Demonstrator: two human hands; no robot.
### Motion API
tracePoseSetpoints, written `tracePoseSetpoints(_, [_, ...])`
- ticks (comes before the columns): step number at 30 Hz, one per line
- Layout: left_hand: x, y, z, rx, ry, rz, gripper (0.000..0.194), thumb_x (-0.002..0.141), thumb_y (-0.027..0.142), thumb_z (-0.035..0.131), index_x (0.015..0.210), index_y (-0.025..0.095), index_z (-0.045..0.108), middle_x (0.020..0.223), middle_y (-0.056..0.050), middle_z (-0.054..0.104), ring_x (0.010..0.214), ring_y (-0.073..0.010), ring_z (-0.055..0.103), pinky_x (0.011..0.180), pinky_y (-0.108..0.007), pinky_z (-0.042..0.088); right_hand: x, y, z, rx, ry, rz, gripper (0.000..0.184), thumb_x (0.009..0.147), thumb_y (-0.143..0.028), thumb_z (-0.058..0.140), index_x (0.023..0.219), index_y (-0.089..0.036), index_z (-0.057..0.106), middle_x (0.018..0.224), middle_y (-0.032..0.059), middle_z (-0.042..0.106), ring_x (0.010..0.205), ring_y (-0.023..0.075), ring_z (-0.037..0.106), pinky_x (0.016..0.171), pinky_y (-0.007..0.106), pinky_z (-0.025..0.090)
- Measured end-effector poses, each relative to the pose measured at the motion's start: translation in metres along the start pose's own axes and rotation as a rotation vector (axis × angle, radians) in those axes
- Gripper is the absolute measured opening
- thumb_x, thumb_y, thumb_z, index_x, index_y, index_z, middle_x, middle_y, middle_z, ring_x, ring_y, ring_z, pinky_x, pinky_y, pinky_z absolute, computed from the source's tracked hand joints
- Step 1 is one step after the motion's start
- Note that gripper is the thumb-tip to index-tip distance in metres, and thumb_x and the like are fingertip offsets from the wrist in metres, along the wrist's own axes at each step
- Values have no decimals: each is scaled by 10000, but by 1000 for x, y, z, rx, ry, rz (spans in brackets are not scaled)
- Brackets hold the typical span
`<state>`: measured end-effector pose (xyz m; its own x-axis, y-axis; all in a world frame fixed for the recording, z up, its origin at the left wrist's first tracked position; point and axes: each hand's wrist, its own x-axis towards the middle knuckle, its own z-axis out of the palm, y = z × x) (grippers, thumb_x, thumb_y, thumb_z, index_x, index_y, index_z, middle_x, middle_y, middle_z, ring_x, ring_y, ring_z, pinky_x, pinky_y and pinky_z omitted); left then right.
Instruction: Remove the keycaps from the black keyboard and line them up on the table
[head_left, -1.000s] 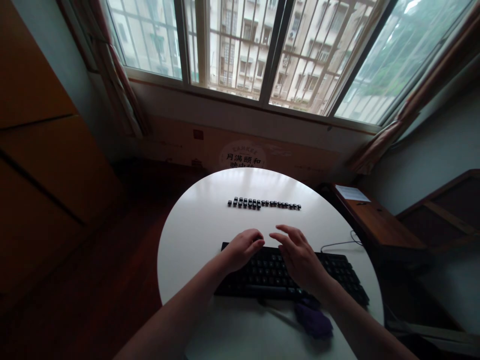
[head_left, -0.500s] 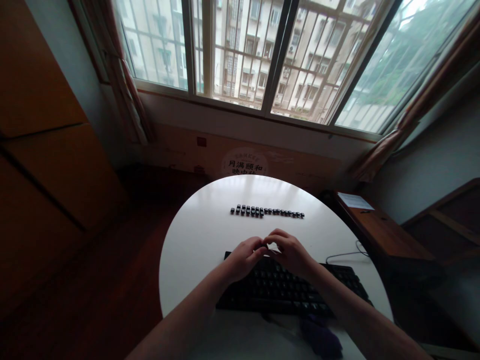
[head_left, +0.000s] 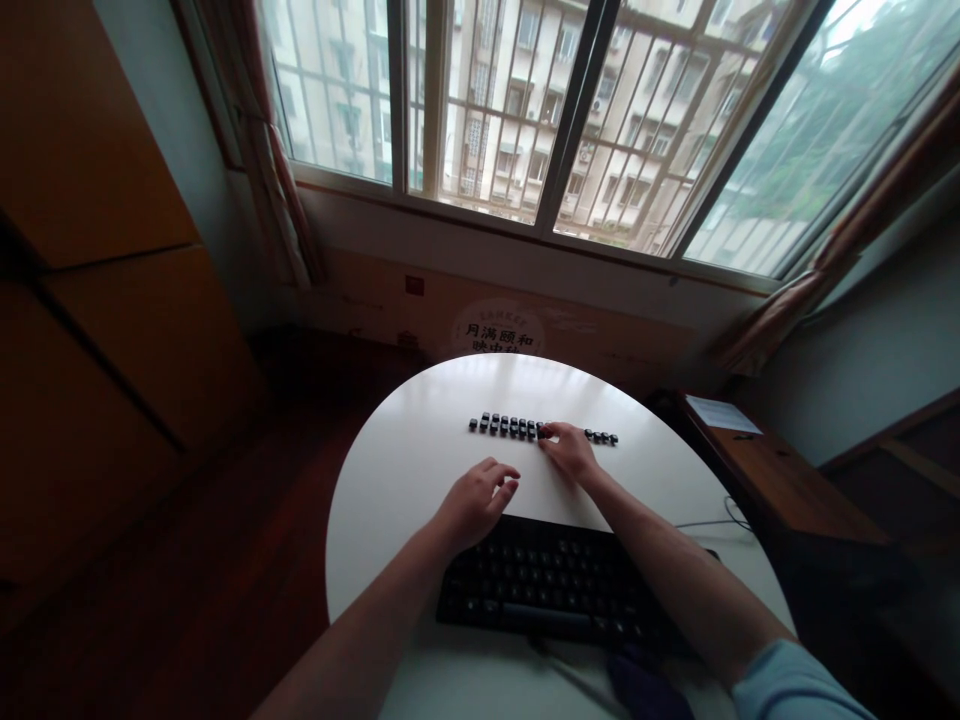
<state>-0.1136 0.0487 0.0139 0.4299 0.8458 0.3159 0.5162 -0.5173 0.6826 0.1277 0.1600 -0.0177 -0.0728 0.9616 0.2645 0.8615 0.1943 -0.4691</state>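
Note:
Small black keycaps (head_left: 504, 426) stand in two lines across the far half of the white table. My right hand (head_left: 574, 453) reaches over them, thumb and fingertips pinched on a keycap at the nearer line. Some keycaps behind that hand are hidden. My left hand (head_left: 474, 502) hovers over the upper left edge of the black keyboard (head_left: 555, 580), its thumb and curled fingers apart with nothing visible between them. The right forearm covers the keyboard's right side.
A dark purple cloth-like thing (head_left: 645, 685) lies on the round white table (head_left: 382, 480) near its front. The keyboard cable (head_left: 705, 522) runs to the right. Beyond the table's right edge is a wooden surface (head_left: 787, 480) with a paper sheet (head_left: 724, 414).
My hands, together above the keyboard before, are now apart. The right one has moved forward to the keycap lines; the left one has drawn slightly left. The view has shifted a little.

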Motion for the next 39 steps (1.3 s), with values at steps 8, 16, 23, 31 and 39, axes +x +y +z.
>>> tracePoseSetpoints(8, [0,3,-3,-3,2,-2,267,947,330,446,1072,191,637,966,-60,608,850,-187,591,795,-320,485,6,3,4,-17,-5,83,274,772,-303,662,1018,-232,760,955,39,750,904,220,685,805,286,492])
tracePoseSetpoints(16, [-1,4,-4,-17,18,18,247,950,328,447,1039,194,634,958,-53,605,844,-183,591,772,-307,481,5,-2,2,-15,-4,76,307,769,-309,674,1061,-245,742,969,26,749,899,207,683,794,275,488])
tracePoseSetpoints(23, [-1,4,-5,-12,11,26,244,951,324,442,1020,190,634,970,-57,611,829,-182,590,763,-308,477,7,5,2,-15,-2,66,224,776,-290,667,972,-251,768,968,27,750,885,206,682,783,278,487])
tracePoseSetpoints(31, [-1,4,-4,-17,24,23,243,946,319,450,1028,187,637,956,-55,609,817,-178,587,752,-300,477,3,6,-1,80,65,9,201,753,-271,676,926,-225,768,904,40,752,848,215,680,800,299,497])
tracePoseSetpoints(39, [-2,4,-4,84,-11,41,185,917,277,502,948,192,664,921,-55,622,819,-186,590,743,-298,477,-38,-11,-57,299,211,-39,614,991,-499,226,946,-161,736,913,106,712,839,212,652,781,336,518])
